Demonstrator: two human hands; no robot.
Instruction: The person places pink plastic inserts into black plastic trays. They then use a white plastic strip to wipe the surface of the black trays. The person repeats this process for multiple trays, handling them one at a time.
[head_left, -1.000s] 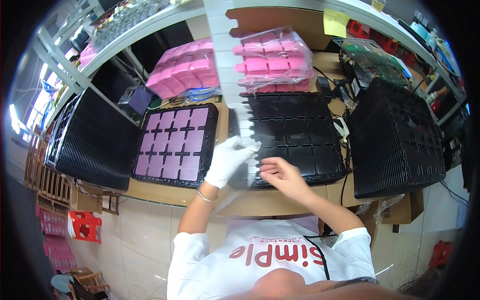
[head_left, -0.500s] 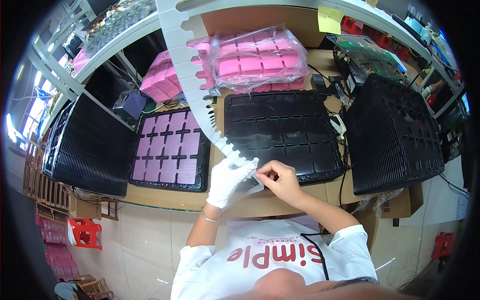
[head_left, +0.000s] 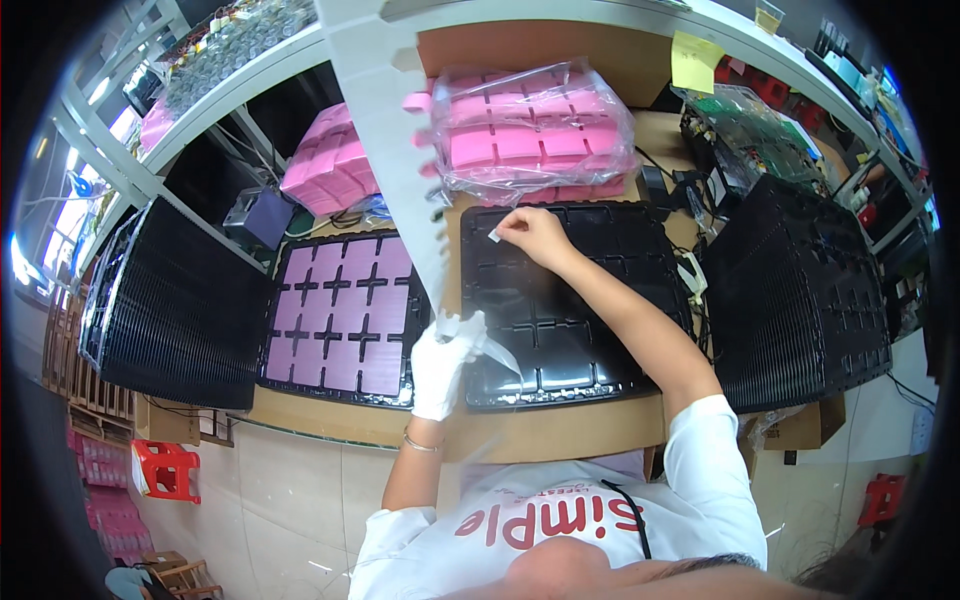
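Note:
My left hand, in a white glove, is closed on the lower end of a long white notched strip that rises past the shelf edge. A loose whitish tail of it sticks out to the right of the glove. Bare, my right hand pinches a small white piece, like a sticker, over the far left part of a black plastic tray with cross-shaped ridges. To the left lies another black tray, its compartments filled with flat purple pieces.
Tall stacks of black trays stand at the left and right. Behind are pink foam blocks and a clear bag of pink foam. Cables and a circuit board occupy the back right. A white shelf crosses above.
My right hand has moved away from the left glove to the tray's far left part, carrying the small white piece. My left hand has shifted slightly left and still grips the strip.

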